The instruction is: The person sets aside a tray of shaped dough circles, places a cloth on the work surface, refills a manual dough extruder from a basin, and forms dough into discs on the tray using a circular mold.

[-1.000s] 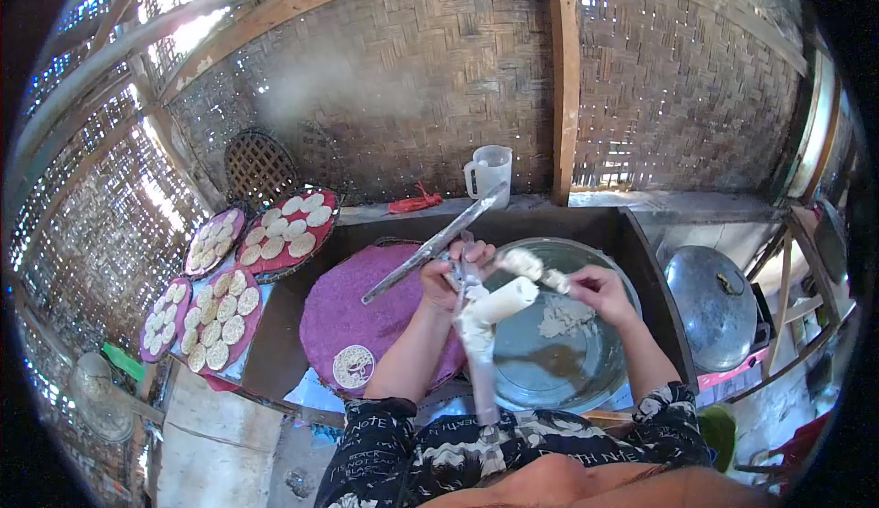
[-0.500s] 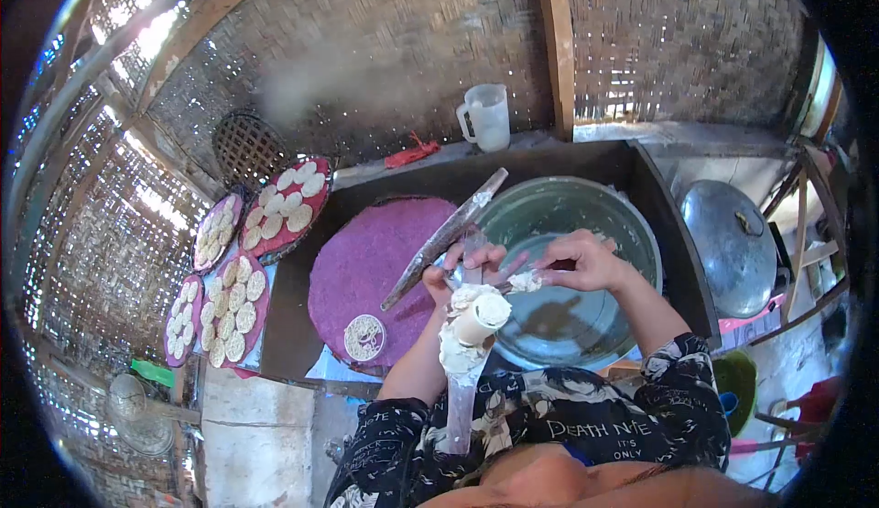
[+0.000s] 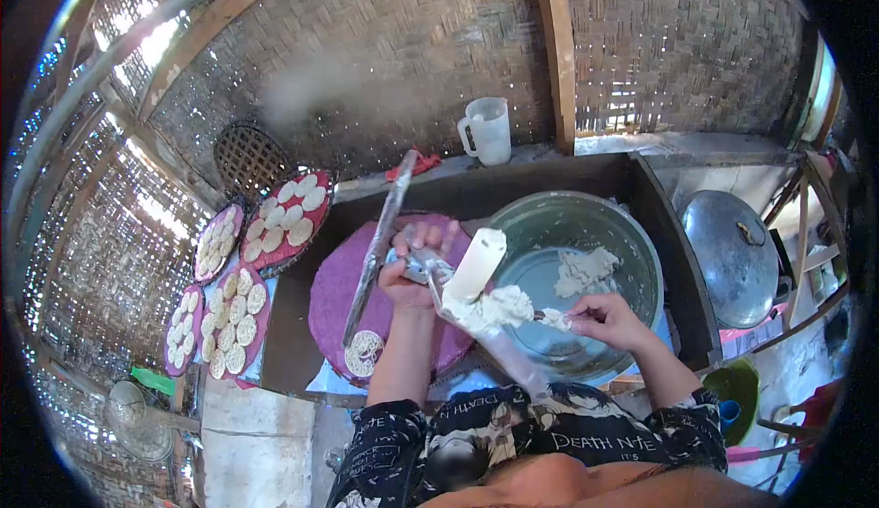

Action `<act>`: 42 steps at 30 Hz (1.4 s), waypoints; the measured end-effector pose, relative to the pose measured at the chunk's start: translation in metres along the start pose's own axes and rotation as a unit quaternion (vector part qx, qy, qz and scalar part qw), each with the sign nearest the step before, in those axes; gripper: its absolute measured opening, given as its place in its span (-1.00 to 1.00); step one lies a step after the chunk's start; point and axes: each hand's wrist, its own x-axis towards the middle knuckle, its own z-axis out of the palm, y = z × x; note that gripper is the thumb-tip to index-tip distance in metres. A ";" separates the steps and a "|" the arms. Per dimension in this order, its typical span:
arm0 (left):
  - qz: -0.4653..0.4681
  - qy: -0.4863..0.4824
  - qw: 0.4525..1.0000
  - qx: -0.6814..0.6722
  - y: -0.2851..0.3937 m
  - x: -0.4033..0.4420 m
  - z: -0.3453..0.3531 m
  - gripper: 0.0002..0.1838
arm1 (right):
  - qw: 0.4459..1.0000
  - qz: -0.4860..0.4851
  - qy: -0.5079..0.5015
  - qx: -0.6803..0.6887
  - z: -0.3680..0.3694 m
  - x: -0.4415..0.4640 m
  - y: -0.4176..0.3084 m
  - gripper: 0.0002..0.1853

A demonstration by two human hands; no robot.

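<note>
My left hand [image 3: 417, 265] is wrapped round the metal middle of a dough press [image 3: 499, 357] with two long arms. One arm [image 3: 377, 242] stands out to the left over a purple round mat [image 3: 334, 279]. A white cylinder [image 3: 476, 265] rises from the other part, with sticky pale dough [image 3: 502, 308] heaped at its base. Between closed fingers, my right hand [image 3: 612, 322] grips a thin dark utensil [image 3: 547, 316] smeared with dough, its tip in the heap. Beneath this hand is a big green basin [image 3: 645, 261] with a dough lump [image 3: 586, 272] inside.
A ring of white strands [image 3: 364, 352] lies on the mat's front edge. Round trays [image 3: 316, 219] of pale discs stand to the left. Behind the dark trough [image 3: 632, 174] is a plastic jug [image 3: 488, 132]. To the right sits a large lidded pot [image 3: 728, 256].
My left hand has moved left and swung the press round, its left arm now steeper. My right hand has gone lower and to the right, uncovering the dough lump in the basin.
</note>
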 end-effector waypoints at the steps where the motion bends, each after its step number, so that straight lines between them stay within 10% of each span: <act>1: 0.026 0.003 0.999 0.040 0.006 0.005 0.005 -0.81 | 1.000 0.014 0.011 0.017 0.002 -0.001 -0.003 -0.80; 11: 0.200 -0.124 0.806 0.543 0.015 0.020 0.063 -0.72 | 0.993 0.044 0.076 0.074 0.010 0.005 -0.007 -0.89; 19: -0.067 0.029 0.952 0.298 0.012 0.011 0.024 -0.64 | 0.989 0.028 0.090 0.117 0.015 0.002 -0.002 -0.89; 24: -0.087 -0.018 0.918 0.387 0.009 0.012 0.025 -0.69 | 0.989 0.042 0.088 0.107 0.015 0.001 -0.001 -0.89; 28: -0.115 0.120 0.957 0.238 0.014 0.013 0.012 -0.64 | 0.991 0.034 0.087 0.095 0.003 -0.003 -0.016 -0.86; 32: 0.161 -0.001 0.847 0.506 0.050 0.010 0.058 -0.66 | 0.948 -0.019 0.275 -0.161 -0.040 0.006 0.009 -0.76; 34: 0.215 -0.077 0.896 0.381 0.072 0.012 0.046 -0.69 | 0.900 0.064 0.265 -0.340 -0.057 0.005 0.020 -0.66; 38: 0.184 -0.076 0.964 0.175 0.092 -0.005 0.043 -0.75 | 0.862 -0.063 0.207 -0.459 -0.027 0.018 0.020 -0.57; 40: 0.171 -0.102 0.975 0.102 0.090 -0.011 0.047 -0.77 | 0.991 -0.049 0.064 -0.104 0.017 0.034 0.007 -0.42; 42: 0.142 -0.135 0.980 0.042 0.086 -0.017 0.049 -0.79 | 0.965 -0.076 -0.183 0.170 0.073 0.036 -0.037 -0.23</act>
